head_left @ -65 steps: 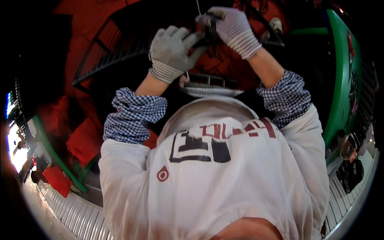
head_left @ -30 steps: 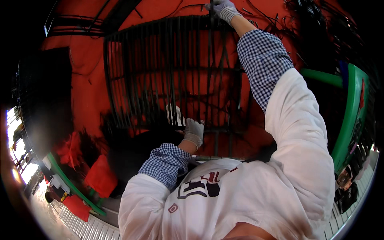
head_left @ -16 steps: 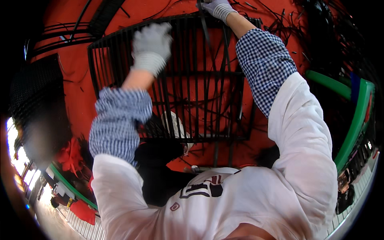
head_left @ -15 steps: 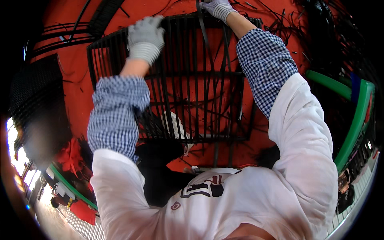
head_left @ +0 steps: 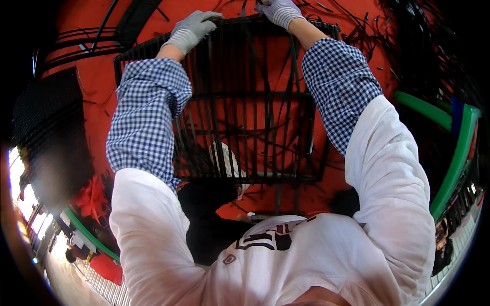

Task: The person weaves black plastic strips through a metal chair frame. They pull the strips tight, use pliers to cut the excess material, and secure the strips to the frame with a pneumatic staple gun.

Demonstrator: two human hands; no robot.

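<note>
A black frame strung with several long black strips stretches across the middle, under both my arms. My left hand, in a grey glove with a striped cuff, is at the frame's far edge, left of centre, its fingers stretched toward the right. At the same far edge, farther right, my right hand wears a similar glove. Its fingers are pinched together on a black strip, partly cut off by the picture's top. Strips between the hands are blurred.
Red flooring lies beneath, with loose black strips scattered at far right. A dark woven panel is at left, and black framework at far left. A green curved rail stands at right; red cloth hangs lower left.
My left hand has moved away from me and slightly right, from over the strips to the frame's far edge. My right hand has barely moved. The strips beside it have shifted and blurred.
</note>
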